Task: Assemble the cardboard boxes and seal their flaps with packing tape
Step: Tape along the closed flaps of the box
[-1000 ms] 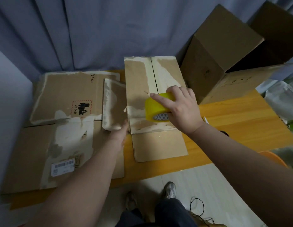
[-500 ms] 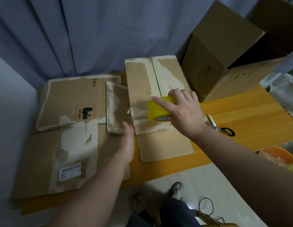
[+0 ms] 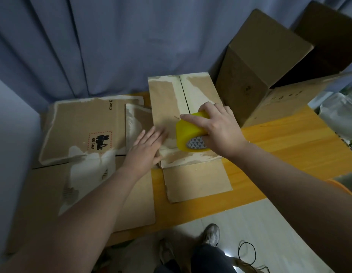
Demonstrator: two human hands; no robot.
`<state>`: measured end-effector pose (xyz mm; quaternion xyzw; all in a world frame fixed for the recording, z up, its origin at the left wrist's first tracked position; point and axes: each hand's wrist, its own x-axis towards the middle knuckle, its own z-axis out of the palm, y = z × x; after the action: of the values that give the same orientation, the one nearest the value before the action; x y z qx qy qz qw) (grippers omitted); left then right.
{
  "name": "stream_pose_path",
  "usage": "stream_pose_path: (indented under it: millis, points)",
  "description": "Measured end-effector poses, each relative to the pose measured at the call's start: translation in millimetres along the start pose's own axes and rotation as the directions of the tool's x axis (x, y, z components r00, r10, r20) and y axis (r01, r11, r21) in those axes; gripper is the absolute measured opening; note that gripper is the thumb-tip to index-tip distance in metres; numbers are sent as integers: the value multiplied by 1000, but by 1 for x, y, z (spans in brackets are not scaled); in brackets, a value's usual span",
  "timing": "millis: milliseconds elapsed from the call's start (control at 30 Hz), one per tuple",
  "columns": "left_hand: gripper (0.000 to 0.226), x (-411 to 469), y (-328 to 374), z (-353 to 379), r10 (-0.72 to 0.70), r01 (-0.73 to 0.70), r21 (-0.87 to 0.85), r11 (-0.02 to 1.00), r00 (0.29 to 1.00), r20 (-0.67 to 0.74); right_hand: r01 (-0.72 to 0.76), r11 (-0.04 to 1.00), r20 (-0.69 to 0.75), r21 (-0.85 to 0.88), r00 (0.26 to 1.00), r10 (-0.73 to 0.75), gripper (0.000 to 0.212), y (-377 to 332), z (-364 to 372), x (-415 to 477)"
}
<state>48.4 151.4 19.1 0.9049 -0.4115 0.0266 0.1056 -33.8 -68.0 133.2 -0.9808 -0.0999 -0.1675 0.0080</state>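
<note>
The cardboard box [image 3: 171, 99] lay toward the desk's [image 3: 289, 146] far edge, its long axis and centre seam running from near to far. The right hand [image 3: 216, 127] curled round the yellow tape roll [image 3: 191, 134], core facing the near edge, which hid the seam's near end. The left hand [image 3: 147, 146] pressed flat, fingers straight, on the box's near left corner. The open box [image 3: 250, 71] at the far right corner was cut off by the frame.

The flattened cardboard box [image 3: 82, 125] on the left reads "PICO" and, in a red-bordered label [image 3: 100, 140], "UN 3481"
</note>
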Motion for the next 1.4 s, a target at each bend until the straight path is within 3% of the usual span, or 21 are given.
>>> stream_pose_path:
  millis: [133,300,433,567,700,800,900,1033,1167,1400]
  points:
    - [92,6,-2,9,-8,10,63,998,999,-40,11,1000,-9,9,1000,-11,69,4,1,3]
    - [55,-1,-7,14,162,-148,97,984,972,-170,12,1000,-46,17,999,-11,59,6,4,4]
    - [46,-6,1,15,184,-181,35,983,954,-238,51,998,-57,41,997,-48,57,6,5,1]
    - [60,-9,6,12,163,-158,41,987,962,-220,108,971,36,215,992,-119,74,21,-1,-8]
    - [80,-9,12,1,92,-86,55,995,988,-122,39,923,172,384,978,-113,92,46,-3,-25]
    - [83,-11,18,-1,48,-43,67,997,996,-76,178,943,122,281,968,-219,93,38,-6,-19]
    - [88,-13,18,-2,-25,28,58,998,999,-39,307,950,29,50,951,-309,72,54,-33,-6]
    - [82,-10,29,-4,-98,95,53,994,994,45,302,929,198,-214,945,-262,76,96,-51,-20]
    - [82,-11,34,-6,-158,153,75,985,985,72,249,939,306,-238,936,-171,81,97,-36,-26]
    - [92,-18,55,-9,-138,98,247,964,979,149,228,948,402,-223,907,-124,71,89,-41,-28]
